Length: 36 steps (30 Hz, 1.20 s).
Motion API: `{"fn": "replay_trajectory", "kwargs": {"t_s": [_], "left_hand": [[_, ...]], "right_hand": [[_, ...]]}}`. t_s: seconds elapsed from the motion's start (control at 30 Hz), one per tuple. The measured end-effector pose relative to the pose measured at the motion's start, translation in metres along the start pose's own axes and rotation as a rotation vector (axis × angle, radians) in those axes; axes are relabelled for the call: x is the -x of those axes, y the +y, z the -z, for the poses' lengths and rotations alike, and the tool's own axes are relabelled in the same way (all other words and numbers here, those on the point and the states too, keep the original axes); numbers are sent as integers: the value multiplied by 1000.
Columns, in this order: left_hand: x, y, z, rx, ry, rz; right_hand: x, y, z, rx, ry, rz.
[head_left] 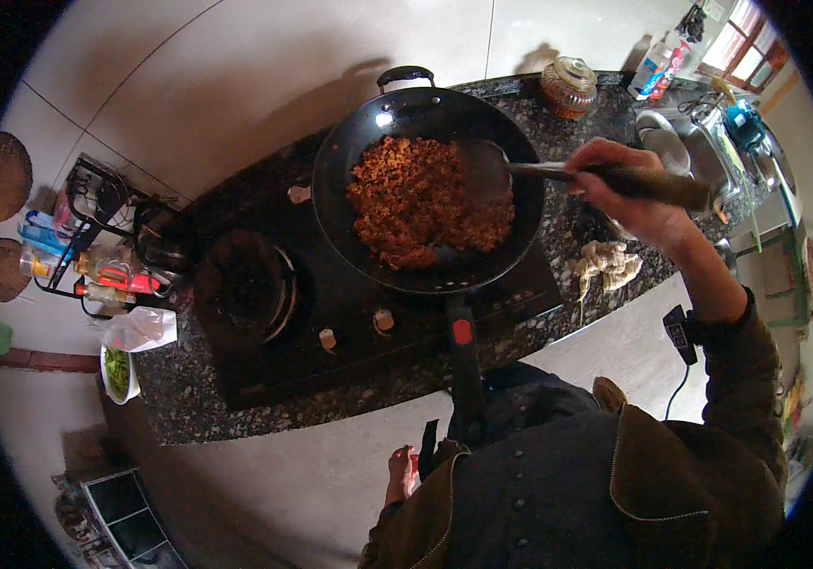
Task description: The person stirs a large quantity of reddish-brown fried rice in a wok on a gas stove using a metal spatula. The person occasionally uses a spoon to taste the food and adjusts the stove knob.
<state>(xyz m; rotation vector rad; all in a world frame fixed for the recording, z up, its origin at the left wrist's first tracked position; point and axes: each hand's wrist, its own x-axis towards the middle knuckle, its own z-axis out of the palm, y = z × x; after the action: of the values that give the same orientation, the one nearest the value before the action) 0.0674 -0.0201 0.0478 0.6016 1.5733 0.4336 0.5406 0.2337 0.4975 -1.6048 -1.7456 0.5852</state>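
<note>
My right hand [629, 190] is closed around the thick handle of a metal spatula [539, 171]. The spatula reaches left into a black wok [331, 213], its broad blade against the right side of a heap of reddish-brown minced food [406, 204]. The wok sits on the right part of a black gas hob [331, 303], its long handle pointing toward my body and a loop handle on the far side. Low beside my body, away from the wok, is my left hand [402, 471]. Its fingers are too small and partly hidden to read.
Left of the wok is a bare burner [247, 284]. A rack of bottles [108, 275] and a white bowl of chopped greens [120, 373] stand at the left. Ginger root [606, 267] lies at the right; a glass jar [569, 87] and a sink [701, 142] are farther back.
</note>
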Motion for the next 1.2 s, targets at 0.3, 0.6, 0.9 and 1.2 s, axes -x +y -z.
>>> {"fn": "replay_trajectory", "kwargs": {"t_s": [0.3,0.6,0.9,1.2], "left_hand": [[-5,-10,0,-113,-20,-21],[8,-12,-6,-3,9,3],[-6,10,-8,-153,-37,17],[3,36,-14,-285,-5,100]], "right_hand": [[-53,17,-38,36,-291,420],[-59,27,-18,262,-48,395],[-9,1,-13,2,-306,96],[-10,-5,-30,-134,-122,-31]]}}
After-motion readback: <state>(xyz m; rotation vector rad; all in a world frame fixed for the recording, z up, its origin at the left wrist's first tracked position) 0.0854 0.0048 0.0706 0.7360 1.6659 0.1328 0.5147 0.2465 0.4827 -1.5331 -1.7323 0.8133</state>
